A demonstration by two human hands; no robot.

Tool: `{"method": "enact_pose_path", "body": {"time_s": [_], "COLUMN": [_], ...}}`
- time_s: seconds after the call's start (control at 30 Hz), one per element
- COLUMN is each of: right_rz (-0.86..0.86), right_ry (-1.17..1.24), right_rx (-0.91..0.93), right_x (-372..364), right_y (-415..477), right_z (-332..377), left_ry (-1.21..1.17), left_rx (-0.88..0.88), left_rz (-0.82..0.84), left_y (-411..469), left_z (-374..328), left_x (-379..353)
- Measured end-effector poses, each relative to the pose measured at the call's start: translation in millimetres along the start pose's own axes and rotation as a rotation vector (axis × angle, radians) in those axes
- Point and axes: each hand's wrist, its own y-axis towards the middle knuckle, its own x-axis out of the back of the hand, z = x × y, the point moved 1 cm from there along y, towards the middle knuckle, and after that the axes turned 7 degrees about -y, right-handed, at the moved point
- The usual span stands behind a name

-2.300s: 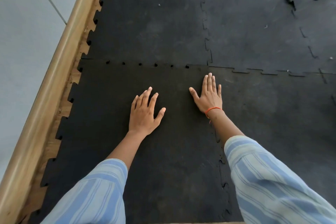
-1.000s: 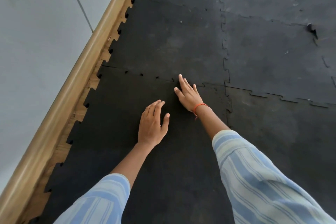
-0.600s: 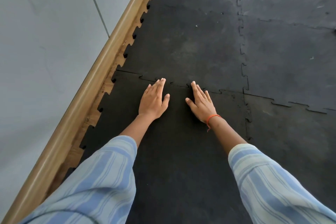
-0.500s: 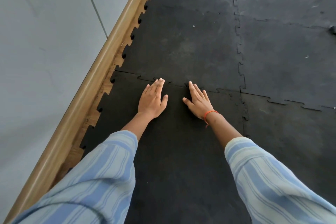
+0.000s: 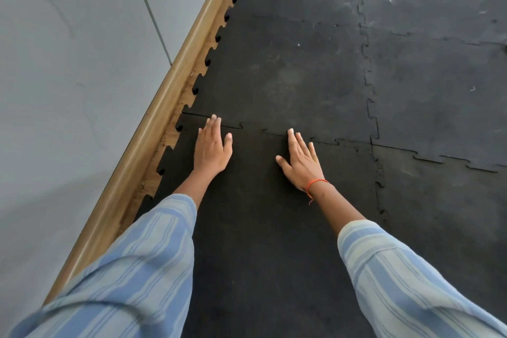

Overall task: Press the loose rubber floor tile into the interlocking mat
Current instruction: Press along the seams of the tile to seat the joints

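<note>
Loose black rubber floor tile (image 5: 255, 228) lies near, against wooden skirting at left. Left hand (image 5: 211, 149) has slid left along far toothed seam (image 5: 234, 127); right hand (image 5: 301, 162) stays mid-seam. Both palms flat, fingers spread, gripping nothing. Seam looks mostly seated into dark interlocking mat (image 5: 288, 68).

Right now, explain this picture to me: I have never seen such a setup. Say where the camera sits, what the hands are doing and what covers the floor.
There is no machine here. A camera worn on a person's head looks forward and down at their two bare hands. The left hand and the right hand lie flat, fingers spread, on a black rubber tile. Their fingertips reach the toothed seam where it meets the next tile of the interlocking mat. A wooden skirting runs along the wall at the left. Nothing is held in either grip.
</note>
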Motion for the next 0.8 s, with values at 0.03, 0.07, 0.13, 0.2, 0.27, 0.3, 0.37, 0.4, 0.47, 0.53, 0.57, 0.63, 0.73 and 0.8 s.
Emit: {"method": "enact_pose_path", "body": {"time_s": [0.03, 0.07, 0.13, 0.2, 0.27, 0.3, 0.37, 0.4, 0.47, 0.53, 0.57, 0.63, 0.73, 0.8], "right_rz": [-0.024, -0.036, -0.030, 0.006, 0.047, 0.062, 0.035, -0.015, -0.142, -0.180, -0.166, -0.120, -0.044, -0.009], "right_ry": [-0.033, -0.053, -0.056, -0.055, -0.029, 0.019, 0.170, 0.230, 0.249, 0.130, 0.069, 0.019, -0.001, 0.082], "right_rx": [-0.028, -0.045, -0.061, -0.065, -0.064, -0.058, -0.053, -0.075, -0.179, -0.243, -0.239, -0.228, -0.247, -0.279], "right_x": [-0.7, -1.6, -3.3, -3.3, -0.7, 2.6, 11.7, 16.3, 24.8, 30.7, 32.5, 35.0, 37.6, 41.2], "right_y": [-2.5, -3.6, -1.1, 2.8, 3.6, 3.8, 1.4, -3.5, -20.6, -42.4, -50.7, -54.9, -41.3, -39.5], "right_z": [-6.7, -11.6, -15.1, -14.8, -14.7, -14.9, -17.6, -23.5, -47.2, -78.9, -92.6, -109.6, -116.2, -114.9], "left_ry": [0.036, 0.059, 0.078, 0.069, 0.060, 0.048, -0.037, -0.106, -0.197, -0.143, -0.097, -0.028, 0.001, 0.007], "left_rx": [-0.006, -0.014, -0.012, 0.006, 0.025, 0.042, 0.082, 0.103, 0.078, -0.063, -0.137, -0.214, -0.217, -0.215], "left_rz": [-0.003, -0.003, 0.008, 0.055, 0.145, 0.186, 0.196, 0.168, 0.118, 0.112, 0.112, 0.113, 0.129, 0.163], "left_y": [0.3, 1.2, 4.4, 7.2, 10.2, 12.0, 11.6, 6.9, -12.6, -42.5, -55.3, -66.7, -62.4, -64.2], "left_z": [2.6, 3.4, 3.5, 5.2, 5.5, 3.5, -3.1, -8.4, -22.8, -38.5, -44.0, -48.1, -45.2, -46.4], "left_x": [-1.8, -4.0, -5.6, -4.1, 1.0, 4.6, 9.0, 8.1, -1.6, -19.3, -28.0, -38.8, -41.2, -38.3]}}
